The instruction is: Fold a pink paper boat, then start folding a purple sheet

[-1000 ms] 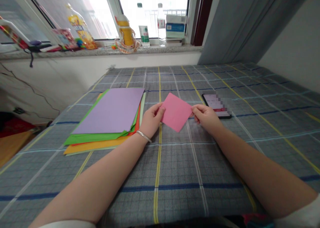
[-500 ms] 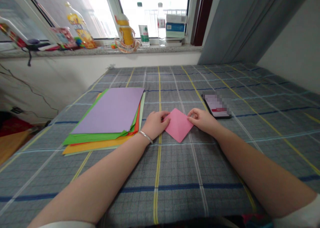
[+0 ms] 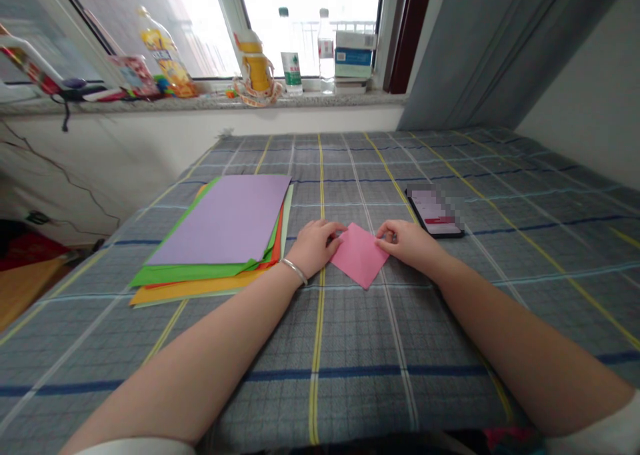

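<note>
A pink square of folded paper point(image 3: 361, 256) lies turned like a diamond on the plaid cloth, with faint creases on its face. My left hand point(image 3: 316, 245), a silver bangle at its wrist, pinches the paper's left edge between thumb and fingers. On the opposite side, my right hand point(image 3: 406, 243) grips the upper right edge near the right corner, its thumb and forefinger together. The paper's lower corner points towards me and is free of both hands.
Left of my hands lies a stack of coloured paper point(image 3: 225, 222), purple on top. A phone point(image 3: 434, 212) rests beyond my right hand. Bottles, a yellow cup point(image 3: 257, 72) and boxes point(image 3: 354, 58) stand on the windowsill. A grey curtain point(image 3: 465, 48) hangs at the right.
The pink paper has tilted slightly, its lower corner shifting a little right and nearer to me. Both hands keep hold of its sides, and the view has moved slightly.
</note>
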Demonstrator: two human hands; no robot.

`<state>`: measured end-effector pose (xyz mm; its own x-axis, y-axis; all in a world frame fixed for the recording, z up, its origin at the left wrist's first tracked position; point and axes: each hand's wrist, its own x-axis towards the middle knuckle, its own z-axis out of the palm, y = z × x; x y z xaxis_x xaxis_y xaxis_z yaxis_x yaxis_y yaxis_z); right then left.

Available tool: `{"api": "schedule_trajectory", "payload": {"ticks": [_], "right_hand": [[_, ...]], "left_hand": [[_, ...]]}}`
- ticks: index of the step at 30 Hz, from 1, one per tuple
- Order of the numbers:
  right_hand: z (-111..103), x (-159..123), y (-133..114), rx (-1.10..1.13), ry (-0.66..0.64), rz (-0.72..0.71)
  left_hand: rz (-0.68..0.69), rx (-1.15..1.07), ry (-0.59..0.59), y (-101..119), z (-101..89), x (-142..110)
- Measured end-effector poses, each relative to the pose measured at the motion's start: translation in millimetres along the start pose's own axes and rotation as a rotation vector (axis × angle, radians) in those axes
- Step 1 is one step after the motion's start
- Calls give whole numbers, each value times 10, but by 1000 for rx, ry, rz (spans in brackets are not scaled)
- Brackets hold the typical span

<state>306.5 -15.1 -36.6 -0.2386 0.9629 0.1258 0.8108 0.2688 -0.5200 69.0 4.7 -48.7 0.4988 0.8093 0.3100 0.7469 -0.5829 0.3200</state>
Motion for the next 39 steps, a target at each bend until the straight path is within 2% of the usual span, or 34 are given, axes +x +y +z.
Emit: {"api": "schedule_trajectory", "payload": {"ticks": [5,8,18,27,33,39], "right_hand": [[-44,-23,-21,-3,-35,-182],[-77,-40,-22,-13,-91,-270],[-8,-95,-76,-148,-91,-444],[-128,-85,34,-87,-244,-524],[-137,-85,0,-69,-261,-516],[-180,-93,-42,-198,-264,-534]], "left_hand": [[258,138,-76,-5,-135,-50],[339,192,-119,6,-219,-85],[292,202,-199,67,-82,-121],[403,183,-362,-38,-307,-57],[512,261,-309,-7,-343,-46],[581,330,-240,65,-403,-97]]}}
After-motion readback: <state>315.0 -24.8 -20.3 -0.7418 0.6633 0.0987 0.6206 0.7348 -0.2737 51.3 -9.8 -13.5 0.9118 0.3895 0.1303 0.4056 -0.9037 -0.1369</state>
